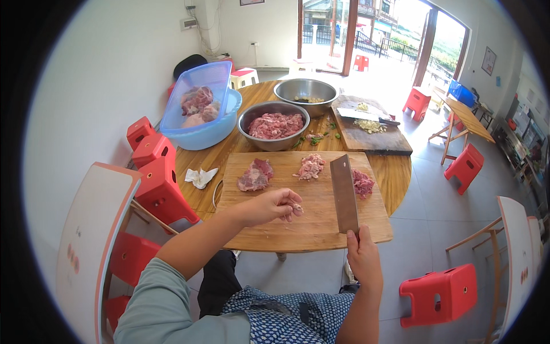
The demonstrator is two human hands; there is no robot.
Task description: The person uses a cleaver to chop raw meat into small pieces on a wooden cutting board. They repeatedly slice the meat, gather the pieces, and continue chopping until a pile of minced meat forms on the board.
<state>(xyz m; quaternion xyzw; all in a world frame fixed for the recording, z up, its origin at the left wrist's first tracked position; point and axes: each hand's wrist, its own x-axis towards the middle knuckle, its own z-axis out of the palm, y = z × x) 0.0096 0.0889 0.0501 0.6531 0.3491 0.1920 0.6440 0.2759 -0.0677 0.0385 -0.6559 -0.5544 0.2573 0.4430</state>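
Note:
My right hand (pixel 360 247) grips a meat cleaver (pixel 344 198), its broad blade pointing away from me over the right part of a wooden cutting board (pixel 296 234). Between the fingers of my left hand (pixel 281 206) is a small piece of pale meat (pixel 296 207), held above the board's middle. A larger slab of raw meat (pixel 255 175) lies at the board's left. Near the far edge sits a pile of chopped pale, fatty meat (pixel 310 167). Darker red chopped meat (pixel 363 184) lies just right of the blade, which partly hides it.
Beyond the board stand a steel bowl of cut meat (pixel 275 145), another steel bowl (pixel 306 84) and a blue basket of meat (pixel 172 112) on a basin. At the right, a second board (pixel 374 144) bears a knife (pixel 359 114) and chopped garlic. A crumpled tissue (pixel 201 177) lies left.

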